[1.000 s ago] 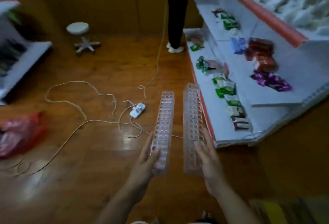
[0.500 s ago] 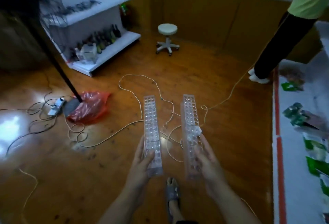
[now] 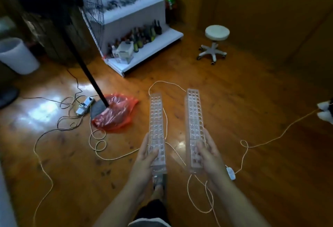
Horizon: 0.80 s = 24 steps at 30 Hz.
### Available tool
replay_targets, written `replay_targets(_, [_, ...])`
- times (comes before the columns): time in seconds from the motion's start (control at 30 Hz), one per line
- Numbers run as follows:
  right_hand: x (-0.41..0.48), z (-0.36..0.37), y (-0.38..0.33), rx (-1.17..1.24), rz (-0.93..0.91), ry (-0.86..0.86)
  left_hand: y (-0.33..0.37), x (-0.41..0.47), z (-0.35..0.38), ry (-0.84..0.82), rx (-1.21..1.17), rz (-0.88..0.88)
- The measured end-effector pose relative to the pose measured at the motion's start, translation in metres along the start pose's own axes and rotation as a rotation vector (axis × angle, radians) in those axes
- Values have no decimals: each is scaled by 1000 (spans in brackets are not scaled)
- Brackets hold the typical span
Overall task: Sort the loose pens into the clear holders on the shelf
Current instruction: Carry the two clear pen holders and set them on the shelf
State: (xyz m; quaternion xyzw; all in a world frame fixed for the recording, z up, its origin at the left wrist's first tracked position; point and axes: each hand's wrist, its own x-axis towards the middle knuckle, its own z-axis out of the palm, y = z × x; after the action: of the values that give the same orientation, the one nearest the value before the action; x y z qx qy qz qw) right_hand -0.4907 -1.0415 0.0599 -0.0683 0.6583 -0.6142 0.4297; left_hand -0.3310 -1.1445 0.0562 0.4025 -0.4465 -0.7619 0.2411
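Above flr (image 3: pixel 252 100), hands (image 3: pixel 144 161) (image 3: pixel 210 156) grip 2 holders (image 3: pixel 156 116) (image 3: pixel 194 115).

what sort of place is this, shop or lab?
Probably a small shop floor or a mock one: white display shelving stocked with bottles, a pedestal fan and a rolling stool on wood flooring.

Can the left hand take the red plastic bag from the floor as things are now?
Probably not: the left hand grips a clear holder, and the red bag lies on the floor by the fan pole, well ahead of it.
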Motion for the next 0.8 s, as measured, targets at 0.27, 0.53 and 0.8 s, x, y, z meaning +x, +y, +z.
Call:
replay_targets(0.27, [181,57,-89,-64,-33,65,85,213,8,-59,-26,4])
replay_targets(0.53, [346,81,-181,-81,-60,117,163,402,55,-125,20,-29])
replay_targets(0.8, [573,73,-282,-54,-88,54,216,623,137,-98,23,-41])
